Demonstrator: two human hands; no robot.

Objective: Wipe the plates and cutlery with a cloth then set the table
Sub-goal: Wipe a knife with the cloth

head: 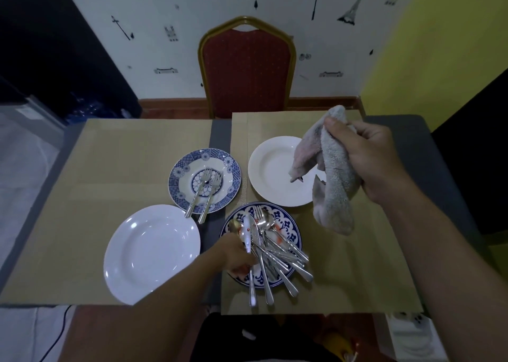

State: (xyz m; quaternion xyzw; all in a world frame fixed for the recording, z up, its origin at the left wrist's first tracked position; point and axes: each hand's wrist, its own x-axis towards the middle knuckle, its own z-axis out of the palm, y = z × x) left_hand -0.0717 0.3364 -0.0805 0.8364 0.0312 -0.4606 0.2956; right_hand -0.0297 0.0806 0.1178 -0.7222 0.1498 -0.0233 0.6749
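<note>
On the near patterned plate [289, 225]: cutlery pile [277, 254], left grip [237, 255] seemingly curled round some handles | right grip [371, 155] clutches cloth [335, 185] beyond that plate | risk: overhanging handles tip, pile slides off.

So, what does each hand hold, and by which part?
The right hand grips the grey terry cloth near its top end. The left hand touches steel cutlery; its hold cannot be told.

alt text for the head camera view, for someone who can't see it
A person's left hand grips cutlery heaped on the near blue plate, while the right hand holds a grey cloth above the right white plate. The left white plate and a far blue plate bearing two forks lie on tan placemats.
</note>
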